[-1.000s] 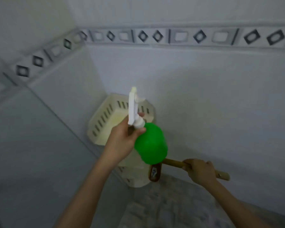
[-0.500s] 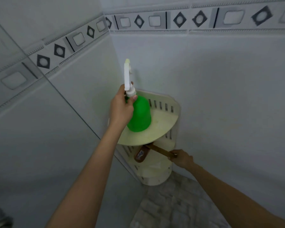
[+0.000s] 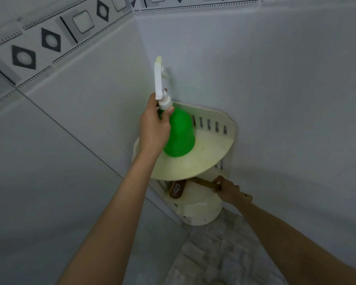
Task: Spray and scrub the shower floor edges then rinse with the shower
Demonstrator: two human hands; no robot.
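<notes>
Left hand [image 3: 154, 128] clenched round the neck of the green spray bottle [image 3: 180, 134], thumb pressed under the white collar, white trigger head [image 3: 158, 79] pointing straight up. Bottle upright, its base on or just above the top tier of the cream corner shelf [image 3: 212, 159]; contact cannot be told. Held by the neck, probably so that it can be stood down or lifted off in one motion without tipping.

Right hand [image 3: 227, 189] closed on the wooden handle of the scrub brush [image 3: 177, 189], near the handle's middle, the free end jutting out to the right past the knuckles. Brush head lying inside the middle tier, under the top shelf, handle slanting out to the right. Looks like the brush either being stowed or being drawn out, with the shelf serving as store for both tools.

Shower floor [image 3: 224, 254] in mottled grey stone at the near right, well below both hands, not being worked on.

A small pale label on the brush head, too blurred to read. No writing visible on the bottle.
</notes>
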